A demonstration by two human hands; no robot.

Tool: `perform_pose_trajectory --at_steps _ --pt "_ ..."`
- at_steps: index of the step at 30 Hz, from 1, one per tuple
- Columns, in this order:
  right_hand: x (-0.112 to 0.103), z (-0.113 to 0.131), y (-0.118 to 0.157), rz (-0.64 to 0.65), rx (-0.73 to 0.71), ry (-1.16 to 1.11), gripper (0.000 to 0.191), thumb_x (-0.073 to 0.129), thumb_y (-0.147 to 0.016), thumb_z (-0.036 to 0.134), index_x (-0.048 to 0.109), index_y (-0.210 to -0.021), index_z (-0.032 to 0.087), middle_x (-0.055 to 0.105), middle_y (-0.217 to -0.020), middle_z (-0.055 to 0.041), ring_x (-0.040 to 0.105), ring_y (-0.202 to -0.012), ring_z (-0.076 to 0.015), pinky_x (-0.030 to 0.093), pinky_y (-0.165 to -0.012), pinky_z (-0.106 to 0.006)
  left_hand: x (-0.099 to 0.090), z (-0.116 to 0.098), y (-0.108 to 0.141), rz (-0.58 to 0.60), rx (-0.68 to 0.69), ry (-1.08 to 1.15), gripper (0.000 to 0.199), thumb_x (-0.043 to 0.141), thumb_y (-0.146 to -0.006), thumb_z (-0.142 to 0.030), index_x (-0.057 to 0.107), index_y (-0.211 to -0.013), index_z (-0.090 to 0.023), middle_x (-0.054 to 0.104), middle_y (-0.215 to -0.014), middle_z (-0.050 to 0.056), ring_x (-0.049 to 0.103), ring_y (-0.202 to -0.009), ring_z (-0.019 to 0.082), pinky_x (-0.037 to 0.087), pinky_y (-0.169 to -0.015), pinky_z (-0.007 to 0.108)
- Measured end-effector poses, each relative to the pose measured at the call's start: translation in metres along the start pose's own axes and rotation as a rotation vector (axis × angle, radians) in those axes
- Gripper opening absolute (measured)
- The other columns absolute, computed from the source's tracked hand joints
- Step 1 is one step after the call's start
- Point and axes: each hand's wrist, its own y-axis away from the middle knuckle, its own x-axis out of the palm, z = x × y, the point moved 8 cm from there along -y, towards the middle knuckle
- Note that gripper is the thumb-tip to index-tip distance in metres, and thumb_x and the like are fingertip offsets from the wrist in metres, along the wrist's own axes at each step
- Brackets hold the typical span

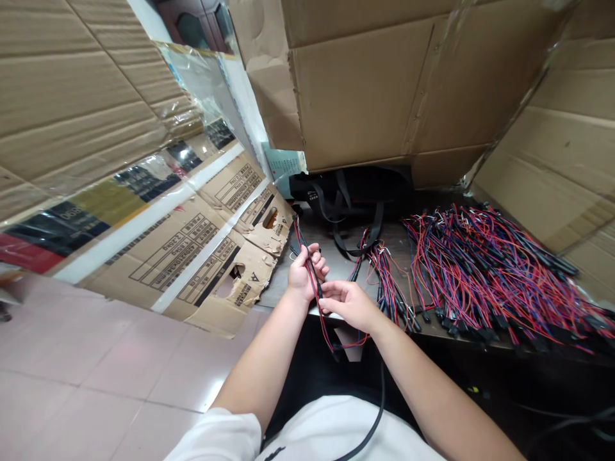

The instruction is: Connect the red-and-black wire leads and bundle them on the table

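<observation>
Near the table's front edge, my left hand is closed around a few red, blue and black wire leads, whose lower ends hang down past the edge. Beside it my right hand pinches the same leads at a black part a little lower down. The fingertips hide part of what they grip. Just right of my hands lies a small bunch of similar wires with black ends. Farther right spreads a large heap of red, blue and black wire leads.
A black bag with straps lies at the back of the dark table. Cardboard walls stand at the back and right. A torn printed cardboard panel leans at the left, over a tiled floor. A black cable hangs before my shirt.
</observation>
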Motion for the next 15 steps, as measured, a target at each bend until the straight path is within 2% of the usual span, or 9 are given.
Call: perform_pose_trajectory --at_steps 5,10,15 --pt "-0.002 0.001 0.0 -0.033 -0.007 -0.038 0.026 0.08 -0.064 0.026 0.065 -0.081 0.014 0.067 -0.064 0.0014 0.063 -0.054 -0.0118 0.053 -0.057 -0.026 0.001 0.005 0.0 0.017 -0.009 -0.134 0.027 0.052 -0.092 -0.041 0.063 -0.091 -0.016 0.045 -0.063 -0.003 0.047 -0.053 0.009 0.046 -0.05 0.023" --pt "-0.007 0.004 0.0 -0.086 0.004 -0.115 0.025 0.08 -0.062 0.024 0.067 -0.08 0.014 0.068 -0.066 0.0002 0.065 -0.054 -0.0118 0.055 -0.058 -0.025 -0.001 0.011 0.0 0.024 -0.031 -0.278 0.031 0.06 -0.086 -0.045 0.065 -0.094 -0.015 0.056 -0.069 0.0 0.055 -0.057 0.011 0.05 -0.056 0.025" --pt "-0.014 0.002 -0.001 -0.173 0.015 -0.187 0.026 0.082 -0.059 0.02 0.066 -0.079 0.014 0.069 -0.067 -0.0002 0.067 -0.058 -0.0126 0.058 -0.063 -0.027 0.0 0.017 0.0 0.061 -0.054 -0.384 0.027 0.072 -0.078 -0.033 0.067 -0.09 -0.009 0.064 -0.072 0.005 0.062 -0.065 0.014 0.05 -0.061 0.024"
